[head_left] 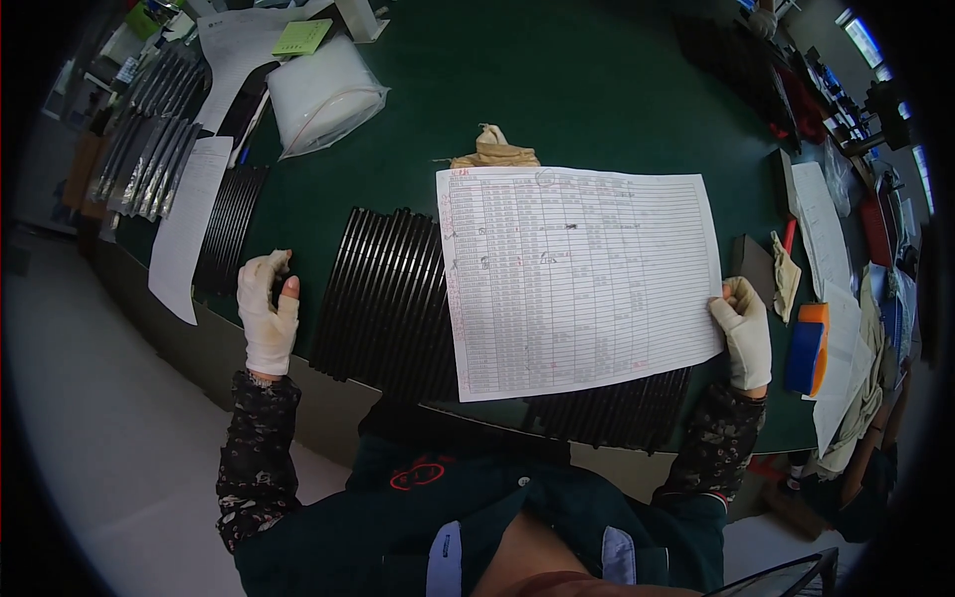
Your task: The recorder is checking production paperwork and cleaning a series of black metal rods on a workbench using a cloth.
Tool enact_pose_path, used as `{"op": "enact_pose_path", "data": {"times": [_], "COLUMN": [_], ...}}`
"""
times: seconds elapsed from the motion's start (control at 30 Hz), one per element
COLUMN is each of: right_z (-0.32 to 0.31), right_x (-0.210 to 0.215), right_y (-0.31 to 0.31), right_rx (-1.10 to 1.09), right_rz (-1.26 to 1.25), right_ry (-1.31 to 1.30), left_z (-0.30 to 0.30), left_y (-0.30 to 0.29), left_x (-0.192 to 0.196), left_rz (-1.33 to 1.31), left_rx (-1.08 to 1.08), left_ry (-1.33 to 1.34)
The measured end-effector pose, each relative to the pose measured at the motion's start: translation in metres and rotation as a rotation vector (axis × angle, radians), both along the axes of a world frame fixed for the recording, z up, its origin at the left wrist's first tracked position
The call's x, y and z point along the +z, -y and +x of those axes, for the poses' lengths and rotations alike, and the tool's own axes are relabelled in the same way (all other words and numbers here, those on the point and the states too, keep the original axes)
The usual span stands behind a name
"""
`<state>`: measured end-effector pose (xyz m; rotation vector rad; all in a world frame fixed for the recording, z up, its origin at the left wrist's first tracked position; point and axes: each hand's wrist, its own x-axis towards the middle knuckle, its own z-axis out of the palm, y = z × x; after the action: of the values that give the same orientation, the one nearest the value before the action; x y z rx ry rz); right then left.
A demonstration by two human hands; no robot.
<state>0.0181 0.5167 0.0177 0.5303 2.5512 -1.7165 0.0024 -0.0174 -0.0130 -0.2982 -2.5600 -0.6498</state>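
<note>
The person's right hand (pixel 744 333) pinches the right edge of a large ruled sheet (pixel 582 279), thumb on top and gloved fingers curled under. The sheet lies over the right part of a row of black ribbed strips (pixel 383 298) near the front edge of the green tabletop (pixel 597 90). The left hand (pixel 269 308), also in a light glove with a fingertip bare, rests loosely curled on the tabletop just left of the strips, holding nothing.

To handle the sheet well, the judgement is that the pinch should stay at the margin so the filled rows stay readable, and the paper should be kept flat rather than bowed. The free hand could steady the sheet's left edge, since one corner grip lets so large a paper sag or slide off the ribbed surface beneath.

By count: one ruled sheet in hand. One crumpled tan cloth (pixel 494 149) sits just beyond the sheet's top edge. One blue and orange block (pixel 808 348) lies right of the sheet, past the hand. One clear bag of white material (pixel 323 95) lies far to the upper left of the sheet, with one green note pad (pixel 301 37) beyond it. Two loose papers lie left of the strips, one long one (pixel 184 224) hanging over the tabletop edge. The black strips are too many and too close to count surely.
</note>
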Motion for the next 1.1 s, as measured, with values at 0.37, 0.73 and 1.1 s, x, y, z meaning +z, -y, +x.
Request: {"op": "enact_pose_path", "data": {"times": [0.37, 0.73, 1.1], "right_z": [-0.0006, -0.0007, -0.0012], "right_x": [0.002, 0.0014, 0.0003], "right_y": [0.0006, 0.0003, 0.0004], "right_rx": [0.0, -0.01, -0.016], "right_rz": [0.001, 0.001, -0.028], "right_ry": [-0.008, -0.017, -0.063], "left_z": [-0.0014, -0.0015, -0.0024], "left_y": [-0.0027, -0.0016, -0.0023], "left_x": [0.0028, -0.0007, -0.0009], "left_rz": [-0.042, -0.036, -0.019], "left_rx": [0.016, 0.005, 0.007], "left_ry": [0.0, -0.017, -0.016]}}
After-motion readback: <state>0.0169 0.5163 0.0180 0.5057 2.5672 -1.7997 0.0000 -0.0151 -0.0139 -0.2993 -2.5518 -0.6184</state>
